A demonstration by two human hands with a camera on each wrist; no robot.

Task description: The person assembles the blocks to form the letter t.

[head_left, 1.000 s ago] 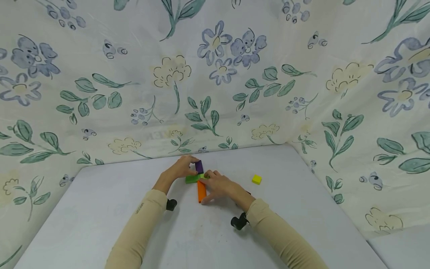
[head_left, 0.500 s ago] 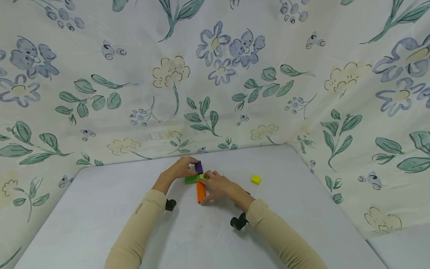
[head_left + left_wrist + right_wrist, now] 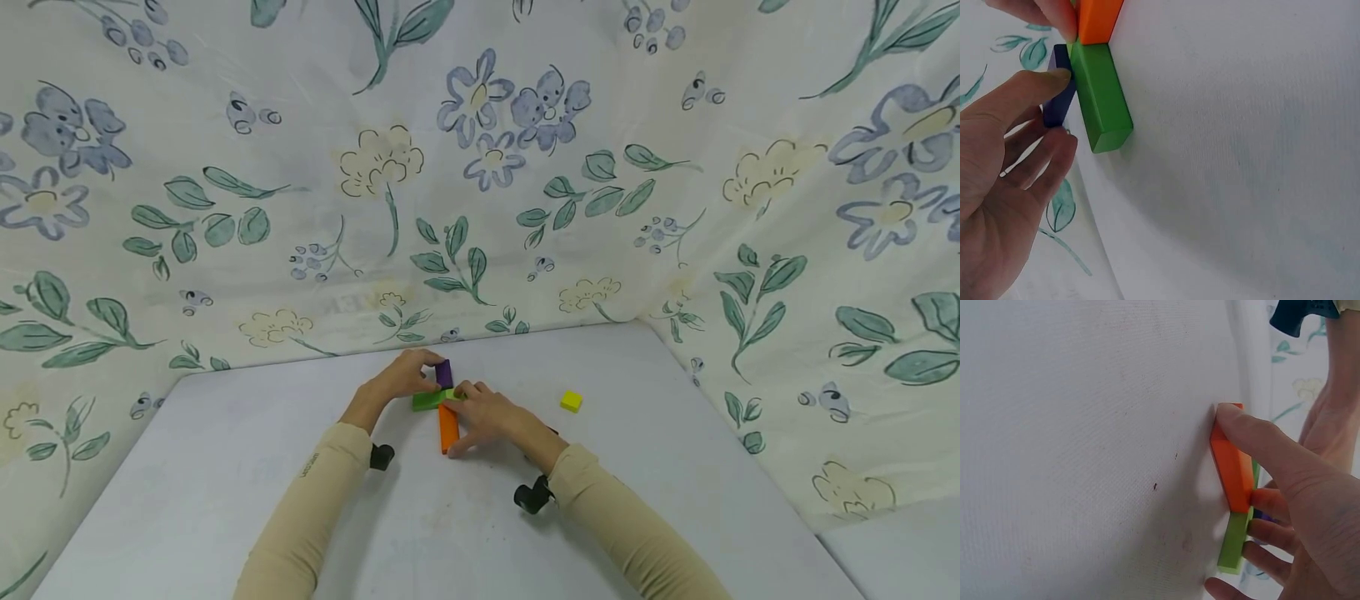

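My left hand (image 3: 405, 373) pinches a purple block (image 3: 444, 373) between thumb and fingers at the back of a small group of wooden blocks. In the left wrist view the thumb lies across the purple block (image 3: 1060, 94), beside a green block (image 3: 1104, 100). My right hand (image 3: 491, 414) grips an orange block (image 3: 448, 429), its thumb on the near end. In the right wrist view the fingertips touch the far end of the orange block (image 3: 1233, 469) and the side of a light green block (image 3: 1232, 544). The blocks meet near the light green one, which the right fingers partly cover.
A yellow block (image 3: 572, 402) lies apart on the white table (image 3: 450, 533), right of the right hand. Something dark shows behind the right wrist, mostly hidden. Black wrist cameras (image 3: 532, 496) hang under both forearms. Floral cloth (image 3: 480, 208) rises along the table's back and right edges.
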